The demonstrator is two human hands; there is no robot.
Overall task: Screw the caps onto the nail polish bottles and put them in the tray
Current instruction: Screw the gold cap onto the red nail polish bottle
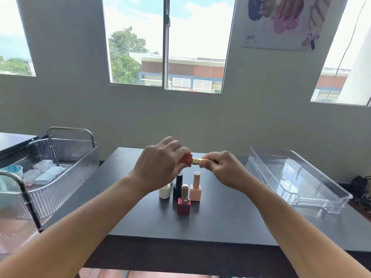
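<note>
My left hand (160, 163) grips a red square nail polish bottle (187, 160), held sideways above the table. My right hand (220, 167) pinches its gold cap (196, 161), which meets the bottle's neck. Below them several capped bottles stand on the dark table (230, 221): a white one (164, 191), a black one (178, 185), a pale pink one (196, 187) and a dark red one (183, 201) with a rose-gold cap. A clear plastic tray (297, 177) with nothing in it lies at the right of the table.
A ribbed clear cart basket (66, 157) with a metal handle stands left of the table, holding small packets and a blue bowl. A second basket rim (14, 177) is nearer at the far left. The wall with windows is behind the table.
</note>
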